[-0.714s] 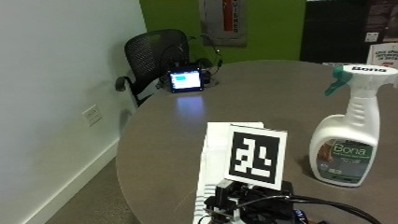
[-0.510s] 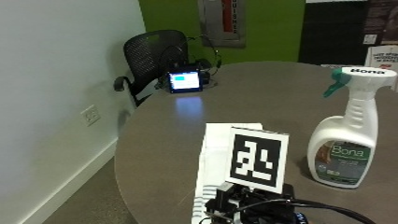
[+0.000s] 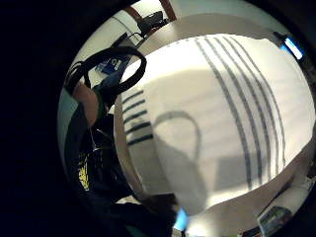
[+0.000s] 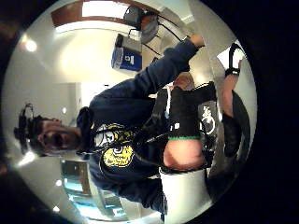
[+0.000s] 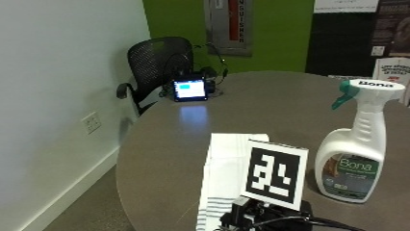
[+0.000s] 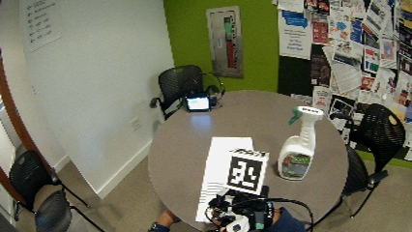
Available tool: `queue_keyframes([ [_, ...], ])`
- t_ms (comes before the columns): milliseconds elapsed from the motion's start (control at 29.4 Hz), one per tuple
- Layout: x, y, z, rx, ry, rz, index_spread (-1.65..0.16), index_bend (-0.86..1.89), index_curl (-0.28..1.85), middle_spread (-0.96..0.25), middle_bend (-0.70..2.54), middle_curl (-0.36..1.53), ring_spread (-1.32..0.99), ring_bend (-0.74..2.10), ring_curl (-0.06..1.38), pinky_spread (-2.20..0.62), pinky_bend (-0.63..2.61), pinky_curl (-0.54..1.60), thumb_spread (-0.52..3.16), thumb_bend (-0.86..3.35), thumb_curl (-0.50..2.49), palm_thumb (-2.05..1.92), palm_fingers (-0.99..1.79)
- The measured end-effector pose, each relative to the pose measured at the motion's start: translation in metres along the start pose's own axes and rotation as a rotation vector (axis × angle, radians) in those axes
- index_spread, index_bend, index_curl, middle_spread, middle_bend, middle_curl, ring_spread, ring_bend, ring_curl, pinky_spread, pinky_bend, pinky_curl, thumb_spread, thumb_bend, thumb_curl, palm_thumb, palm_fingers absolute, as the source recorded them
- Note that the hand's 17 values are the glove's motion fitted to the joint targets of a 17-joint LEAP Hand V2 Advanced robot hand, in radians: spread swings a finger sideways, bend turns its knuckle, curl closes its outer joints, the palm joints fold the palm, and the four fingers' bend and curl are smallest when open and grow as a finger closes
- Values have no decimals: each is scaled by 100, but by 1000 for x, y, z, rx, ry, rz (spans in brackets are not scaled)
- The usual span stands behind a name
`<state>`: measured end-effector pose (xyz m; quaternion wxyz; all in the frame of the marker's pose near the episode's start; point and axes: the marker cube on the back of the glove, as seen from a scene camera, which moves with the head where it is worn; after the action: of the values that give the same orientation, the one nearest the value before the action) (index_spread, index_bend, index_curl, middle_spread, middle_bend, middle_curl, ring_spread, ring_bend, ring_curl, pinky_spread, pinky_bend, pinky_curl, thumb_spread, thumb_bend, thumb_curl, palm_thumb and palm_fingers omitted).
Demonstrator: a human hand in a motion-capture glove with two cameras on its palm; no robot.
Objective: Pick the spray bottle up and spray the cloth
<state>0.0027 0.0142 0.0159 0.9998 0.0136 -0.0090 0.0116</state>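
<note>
A white spray bottle [image 5: 355, 154] with a teal trigger stands upright on the round grey table [image 5: 275, 101], to the right of the cloth; it also shows in the wide outside view [image 6: 297, 150]. The white cloth [image 5: 224, 178] with dark stripes at its near end lies flat near the table's front edge [image 6: 222, 164]. My gloved right hand [image 6: 248, 215] hovers over the cloth's near end, well short of the bottle, and holds nothing. The little finger side palm view is filled by the striped cloth [image 3: 217, 123]. Most of the hand is hidden in the outside view.
A small lit screen [image 5: 190, 90] stands at the table's far left edge, with a black mesh chair [image 5: 157, 62] behind it. Another black chair [image 6: 380, 130] stands right of the table. A white wall runs along the left.
The whole outside picture has shifted a little, so its camera moved. The bottle and cloth stay where they were, and the hand remains at the cloth's near end.
</note>
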Motion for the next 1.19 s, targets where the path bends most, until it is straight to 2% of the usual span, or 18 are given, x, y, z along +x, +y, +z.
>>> queue_keyframes([
  [136,0,10,-3,27,46,26,-18,68,41,-9,70,38,-16,74,41,-27,45,34,109,23,31,57,125],
  [306,-10,33,-12,84,149,79,-23,32,35,-9,64,38,-17,68,40,-17,47,35,111,19,34,57,97],
  [442,-16,51,-17,124,214,130,-31,20,33,-7,53,36,-15,59,39,-4,46,37,113,14,34,53,74],
  [714,-22,83,-23,195,337,246,-42,23,34,-3,14,26,-2,24,30,20,62,41,102,-4,31,36,15],
  [986,-13,127,-32,304,427,393,-46,22,32,2,10,20,8,14,20,30,72,39,86,-6,31,25,-3],
  [1190,-14,157,-66,434,483,406,-47,18,31,3,11,18,11,18,20,32,75,39,93,2,34,39,-4],
])
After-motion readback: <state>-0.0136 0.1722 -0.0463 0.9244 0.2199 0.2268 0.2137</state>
